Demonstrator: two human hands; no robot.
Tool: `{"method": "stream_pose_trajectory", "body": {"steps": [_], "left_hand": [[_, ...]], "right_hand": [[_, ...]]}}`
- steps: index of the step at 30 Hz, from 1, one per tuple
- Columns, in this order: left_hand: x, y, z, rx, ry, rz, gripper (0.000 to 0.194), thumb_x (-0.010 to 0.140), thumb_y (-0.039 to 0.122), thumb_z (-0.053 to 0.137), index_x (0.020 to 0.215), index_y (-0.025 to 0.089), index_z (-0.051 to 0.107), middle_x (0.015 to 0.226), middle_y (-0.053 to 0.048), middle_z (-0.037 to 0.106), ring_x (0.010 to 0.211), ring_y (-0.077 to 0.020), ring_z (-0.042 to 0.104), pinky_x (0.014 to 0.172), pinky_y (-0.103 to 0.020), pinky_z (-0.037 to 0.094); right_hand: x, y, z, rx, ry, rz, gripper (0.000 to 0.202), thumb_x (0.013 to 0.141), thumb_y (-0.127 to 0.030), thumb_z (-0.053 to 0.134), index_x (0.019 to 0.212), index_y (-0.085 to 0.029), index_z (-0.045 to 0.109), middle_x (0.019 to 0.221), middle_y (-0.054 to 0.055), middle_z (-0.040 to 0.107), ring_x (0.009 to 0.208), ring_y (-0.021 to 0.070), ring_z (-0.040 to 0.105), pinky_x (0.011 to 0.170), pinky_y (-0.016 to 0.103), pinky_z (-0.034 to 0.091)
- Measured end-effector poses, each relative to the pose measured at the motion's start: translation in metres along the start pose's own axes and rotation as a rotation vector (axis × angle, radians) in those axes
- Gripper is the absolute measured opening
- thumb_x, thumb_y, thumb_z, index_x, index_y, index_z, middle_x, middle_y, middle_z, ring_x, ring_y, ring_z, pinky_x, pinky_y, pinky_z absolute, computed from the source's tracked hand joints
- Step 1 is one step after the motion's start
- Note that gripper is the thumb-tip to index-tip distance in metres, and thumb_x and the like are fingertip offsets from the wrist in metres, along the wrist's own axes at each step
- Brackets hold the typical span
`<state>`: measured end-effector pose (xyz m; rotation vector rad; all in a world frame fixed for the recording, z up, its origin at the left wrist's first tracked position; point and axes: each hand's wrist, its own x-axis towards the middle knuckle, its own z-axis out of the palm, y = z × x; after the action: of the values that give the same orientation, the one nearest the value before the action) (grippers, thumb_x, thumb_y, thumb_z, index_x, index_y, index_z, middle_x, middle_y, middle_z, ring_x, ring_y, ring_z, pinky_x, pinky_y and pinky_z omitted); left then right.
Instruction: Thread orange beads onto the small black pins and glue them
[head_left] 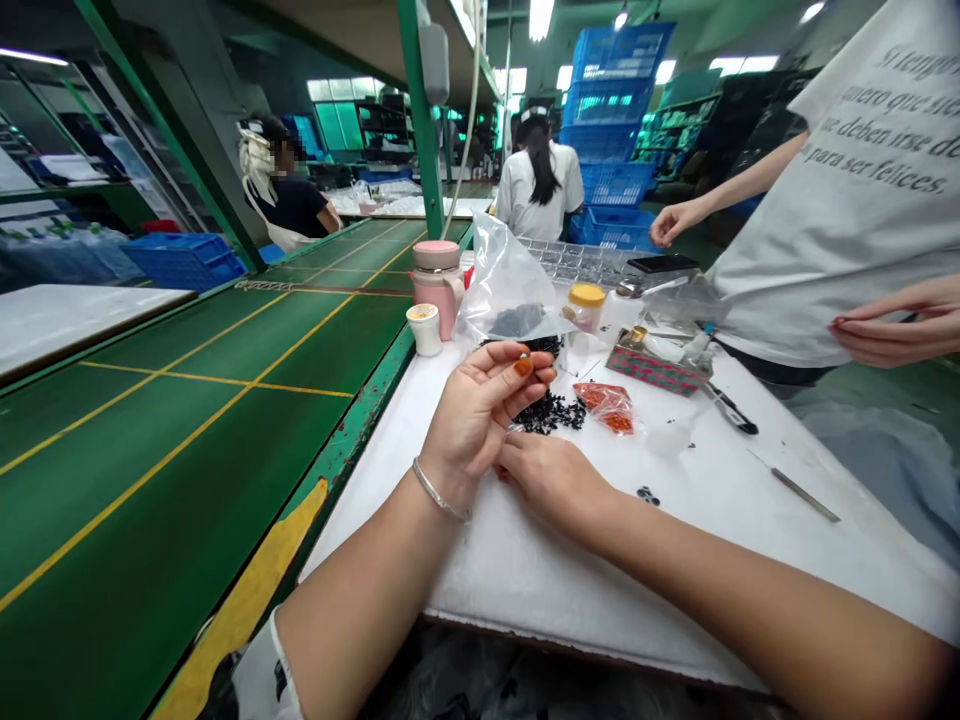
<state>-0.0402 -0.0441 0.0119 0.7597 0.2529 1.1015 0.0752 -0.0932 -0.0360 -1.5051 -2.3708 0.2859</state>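
My left hand [487,405] is raised over the white worktop [517,570], palm turned up. Its thumb and fingers are pinched together around something too small to name. Just below it, my right hand [551,475] rests low near the worktop, fingers curled in. Their tips are partly hidden by the left hand, so what they hold cannot be made out. Behind both hands lies a pile of small black parts [555,412]. To its right is a clear bag of small orange-red parts [606,405]. A large clear plastic bag [510,285] stands behind the pile.
A green conveyor belt [187,450] runs along the left. Beyond my hands stand a pink jug [437,285], a white pot [425,330], a yellow-lidded jar [586,305] and a patterned box [660,362]. A cutter [733,412] and thin tool [806,495] lie right. A co-worker [862,200] stands there.
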Motion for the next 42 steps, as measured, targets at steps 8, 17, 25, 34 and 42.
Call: {"method": "stream_pose_trajectory", "body": {"steps": [8,17,25,34,42], "left_hand": [[-0.006,-0.008,0.005,-0.024,0.001,-0.083,0.013,0.078,0.007,0.07,0.087,0.013,0.062,0.083,-0.003,0.073,0.073,-0.0102,0.071,0.066,-0.016,0.058],[-0.01,-0.021,0.008,-0.021,-0.002,-0.132,0.016,0.075,0.009,0.072,0.087,0.015,0.065,0.083,-0.003,0.074,0.075,-0.0106,0.071,0.069,-0.017,0.058],[-0.011,-0.027,0.007,0.035,-0.029,-0.115,0.015,0.075,0.009,0.073,0.086,0.016,0.066,0.083,-0.002,0.073,0.076,-0.0108,0.07,0.07,-0.018,0.058],[-0.011,-0.031,0.006,0.078,-0.057,-0.1,0.014,0.076,0.009,0.072,0.086,0.016,0.066,0.083,-0.002,0.072,0.08,-0.0121,0.07,0.072,-0.019,0.058],[-0.01,-0.028,0.008,0.19,-0.028,-0.097,0.014,0.075,0.013,0.074,0.085,0.016,0.065,0.083,-0.003,0.073,0.074,-0.0117,0.069,0.069,-0.02,0.056]], "right_hand": [[-0.026,0.02,-0.053,0.529,0.183,0.216,0.015,0.081,-0.012,0.053,0.09,-0.019,0.062,0.074,-0.001,0.067,0.065,0.0108,0.062,0.06,0.023,0.048],[-0.041,0.014,-0.055,1.195,0.366,0.299,0.016,0.075,-0.027,0.074,0.087,-0.018,0.07,0.066,-0.001,0.065,0.06,0.0088,0.059,0.056,0.022,0.05],[-0.046,0.025,-0.05,1.472,0.302,0.35,0.02,0.072,-0.025,0.077,0.091,-0.018,0.072,0.07,-0.001,0.065,0.059,0.0061,0.057,0.055,0.019,0.047],[-0.047,0.025,-0.05,1.525,0.313,0.387,0.02,0.068,-0.025,0.079,0.085,-0.018,0.072,0.069,-0.002,0.066,0.057,0.0061,0.057,0.054,0.019,0.047],[-0.048,0.029,-0.054,1.637,0.225,0.439,0.022,0.066,-0.025,0.081,0.082,-0.017,0.07,0.07,-0.002,0.064,0.056,0.0048,0.055,0.054,0.018,0.045]]}}
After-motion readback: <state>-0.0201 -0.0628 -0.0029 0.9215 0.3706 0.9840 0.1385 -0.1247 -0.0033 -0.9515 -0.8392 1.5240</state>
